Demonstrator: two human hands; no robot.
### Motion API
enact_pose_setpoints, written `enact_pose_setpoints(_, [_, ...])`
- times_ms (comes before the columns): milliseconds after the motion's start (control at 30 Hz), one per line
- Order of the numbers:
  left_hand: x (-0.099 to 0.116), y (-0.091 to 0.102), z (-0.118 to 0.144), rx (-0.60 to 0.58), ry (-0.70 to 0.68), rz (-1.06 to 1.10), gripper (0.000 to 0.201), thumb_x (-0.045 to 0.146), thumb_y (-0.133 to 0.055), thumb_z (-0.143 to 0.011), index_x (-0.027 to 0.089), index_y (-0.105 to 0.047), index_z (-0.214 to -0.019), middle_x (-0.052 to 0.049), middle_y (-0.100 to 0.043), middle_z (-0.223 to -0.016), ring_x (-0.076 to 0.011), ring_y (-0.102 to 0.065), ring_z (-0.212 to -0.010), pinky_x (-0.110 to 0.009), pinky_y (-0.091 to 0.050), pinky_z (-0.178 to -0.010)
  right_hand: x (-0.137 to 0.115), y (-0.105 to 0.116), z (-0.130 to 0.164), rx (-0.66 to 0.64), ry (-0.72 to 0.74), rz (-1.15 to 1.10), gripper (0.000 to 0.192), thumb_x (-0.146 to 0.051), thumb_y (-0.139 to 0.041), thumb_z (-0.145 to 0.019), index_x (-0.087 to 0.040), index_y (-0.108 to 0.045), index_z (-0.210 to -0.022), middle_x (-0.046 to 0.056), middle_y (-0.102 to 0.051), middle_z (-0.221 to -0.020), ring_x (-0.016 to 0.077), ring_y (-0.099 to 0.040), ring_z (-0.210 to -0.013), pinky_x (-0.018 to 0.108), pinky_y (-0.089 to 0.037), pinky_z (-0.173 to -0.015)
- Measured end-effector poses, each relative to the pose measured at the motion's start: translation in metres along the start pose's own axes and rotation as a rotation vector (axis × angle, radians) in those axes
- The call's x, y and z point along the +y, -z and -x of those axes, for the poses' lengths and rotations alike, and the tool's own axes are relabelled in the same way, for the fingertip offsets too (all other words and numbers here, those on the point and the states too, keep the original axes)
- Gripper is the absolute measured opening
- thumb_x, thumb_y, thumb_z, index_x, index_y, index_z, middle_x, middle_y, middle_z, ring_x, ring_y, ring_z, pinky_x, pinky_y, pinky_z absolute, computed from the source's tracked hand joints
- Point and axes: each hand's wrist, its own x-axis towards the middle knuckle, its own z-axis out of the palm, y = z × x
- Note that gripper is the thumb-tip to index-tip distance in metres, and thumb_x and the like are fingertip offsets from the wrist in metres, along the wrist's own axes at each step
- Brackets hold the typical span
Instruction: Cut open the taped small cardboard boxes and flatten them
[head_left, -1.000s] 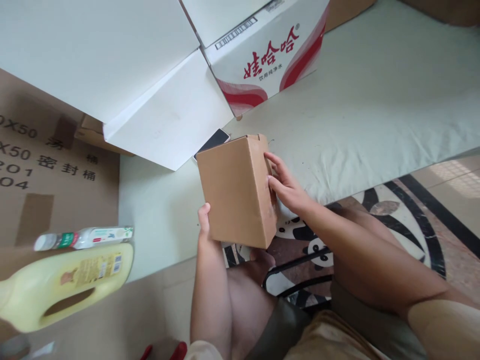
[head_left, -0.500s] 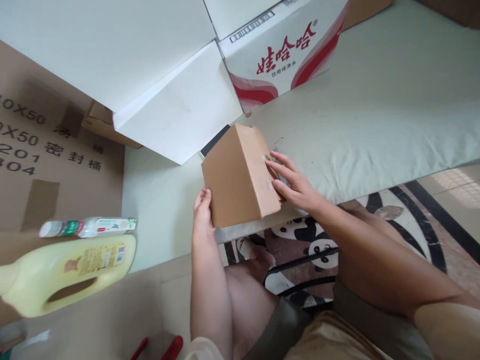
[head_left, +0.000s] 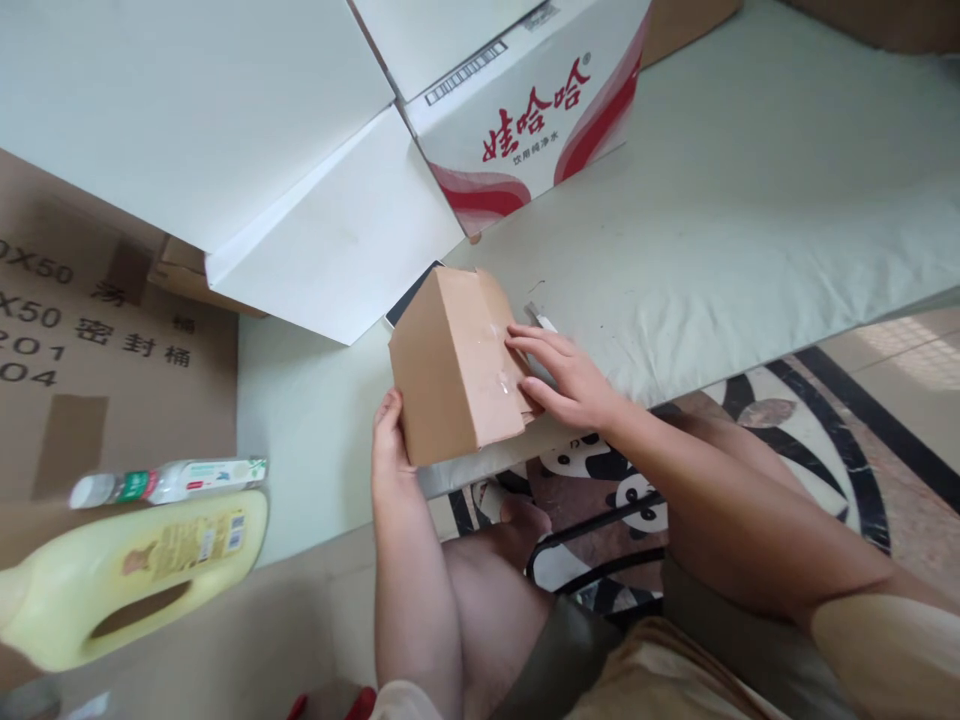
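A small brown cardboard box (head_left: pixel 431 370) is held tilted in front of me, with clear tape and a flap on its right side. My left hand (head_left: pixel 390 425) grips its lower left edge, the thumb on the near face. My right hand (head_left: pixel 566 380) rests stretched, parted fingertips against the taped side and flap. Just beyond those fingers, a thin grey-and-white object (head_left: pixel 538 316) lies on the cloth, partly hidden; its kind is unclear. A dark flat object with a pale edge (head_left: pixel 412 295) shows behind the box, mostly covered.
The pale green cloth-covered table (head_left: pixel 720 210) carries a white-and-red carton (head_left: pixel 540 130) and a white box (head_left: pixel 337 230). At left are a large brown carton (head_left: pixel 150 390), a clear bottle (head_left: pixel 180 482) and a yellow jug (head_left: pixel 150 570). A panda-patterned mat (head_left: pixel 780 420) lies below.
The box has turned so that more of its taped side faces me. My right hand has shifted slightly left along with it, uncovering part of the grey-and-white object. The whole view has moved a little.
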Motion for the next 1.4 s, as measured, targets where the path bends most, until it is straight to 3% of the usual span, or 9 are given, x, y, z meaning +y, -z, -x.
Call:
enact_pose_setpoints(167, [-0.002,-0.005,0.018,-0.047,-0.121,0.181,0.046,0.061,-0.073,-0.072,0.024,-0.075,-0.100,-0.005,-0.077,-0.107,-0.0280,-0.070,-0.109,-0.038,-0.057,-0.086,0.005,0.002,0.003,-0.044,-0.026,-0.147,0.060,-0.053,-0.042,-0.101,-0.024,-0.041,-0.154,0.013,-0.046,-0.159,0.0299,-0.042,-0.149,0.056,-0.037,-0.121])
enact_pose_setpoints(267, [-0.010,-0.011,0.027,-0.069,-0.029,0.089,0.050,0.057,-0.084,-0.063,0.022,-0.075,-0.098,-0.008,-0.077,-0.102,-0.0307,-0.071,-0.103,-0.037,-0.060,-0.077,0.007,0.003,0.003,-0.069,-0.069,-0.211,0.065,-0.058,-0.040,-0.101,-0.026,-0.036,-0.158,0.012,-0.039,-0.164,0.0298,-0.035,-0.154,0.056,-0.032,-0.125])
enact_pose_setpoints(400, [-0.015,-0.020,0.028,-0.025,-0.005,0.007,0.052,0.053,-0.092,-0.057,0.019,-0.075,-0.093,-0.009,-0.078,-0.093,-0.0260,-0.074,-0.082,-0.034,-0.061,-0.069,0.010,0.004,0.002,-0.082,-0.062,-0.265,0.075,-0.063,-0.046,-0.098,-0.025,-0.031,-0.160,0.015,-0.034,-0.166,0.0318,-0.031,-0.155,0.056,-0.031,-0.125])
enact_pose_setpoints(600, [-0.010,-0.015,0.021,0.010,0.061,0.030,0.049,0.055,-0.086,-0.067,0.017,-0.076,-0.096,-0.010,-0.079,-0.096,-0.0326,-0.075,-0.095,-0.038,-0.061,-0.070,0.016,0.001,0.004,-0.171,-0.006,-0.192,0.102,-0.064,-0.070,-0.083,-0.026,-0.020,-0.163,0.018,-0.027,-0.168,0.0351,-0.027,-0.157,0.059,-0.032,-0.124])
enact_pose_setpoints(700, [-0.007,-0.005,0.018,-0.018,0.101,0.079,0.049,0.056,-0.085,-0.068,0.018,-0.076,-0.098,-0.011,-0.079,-0.104,-0.0365,-0.070,-0.111,-0.041,-0.061,-0.080,0.018,-0.002,0.006,-0.189,-0.010,-0.194,0.092,-0.061,-0.065,-0.088,-0.026,-0.023,-0.162,0.018,-0.032,-0.167,0.0353,-0.032,-0.154,0.060,-0.035,-0.122])
enact_pose_setpoints(833, [-0.003,0.001,0.017,-0.095,-0.034,0.172,0.050,0.062,-0.077,-0.073,0.023,-0.076,-0.105,-0.008,-0.077,-0.117,-0.0352,-0.061,-0.130,-0.044,-0.059,-0.096,0.014,-0.004,0.007,-0.122,-0.038,-0.239,0.068,-0.056,-0.048,-0.099,-0.027,-0.033,-0.158,0.017,-0.044,-0.160,0.0328,-0.047,-0.145,0.059,-0.042,-0.116])
enact_pose_setpoints(1000, [-0.004,-0.003,0.019,-0.122,-0.108,0.171,0.050,0.064,-0.073,-0.077,0.026,-0.076,-0.110,-0.008,-0.073,-0.126,-0.0375,-0.053,-0.139,-0.053,-0.053,-0.106,0.005,-0.004,0.004,-0.067,0.010,-0.239,0.063,-0.057,-0.048,-0.098,-0.027,-0.040,-0.153,0.016,-0.048,-0.156,0.0323,-0.046,-0.145,0.057,-0.044,-0.114])
enact_pose_setpoints(1133, [-0.006,-0.006,0.017,-0.117,-0.082,0.172,0.047,0.061,-0.071,-0.079,0.024,-0.076,-0.109,-0.008,-0.074,-0.124,-0.0360,-0.055,-0.137,-0.051,-0.052,-0.107,0.001,-0.001,0.003,-0.044,0.034,-0.246,0.065,-0.061,-0.053,-0.095,-0.026,-0.044,-0.148,0.017,-0.044,-0.155,0.0333,-0.041,-0.147,0.056,-0.044,-0.114])
enact_pose_setpoints(1400, [-0.012,-0.003,0.010,-0.087,0.052,0.143,0.046,0.058,-0.073,-0.078,0.021,-0.077,-0.105,-0.009,-0.078,-0.109,-0.0311,-0.071,-0.110,-0.044,-0.059,-0.094,0.014,0.002,-0.001,-0.115,-0.092,-0.306,0.076,-0.072,-0.056,-0.088,-0.025,-0.044,-0.147,0.020,-0.037,-0.160,0.0345,-0.038,-0.150,0.056,-0.046,-0.112])
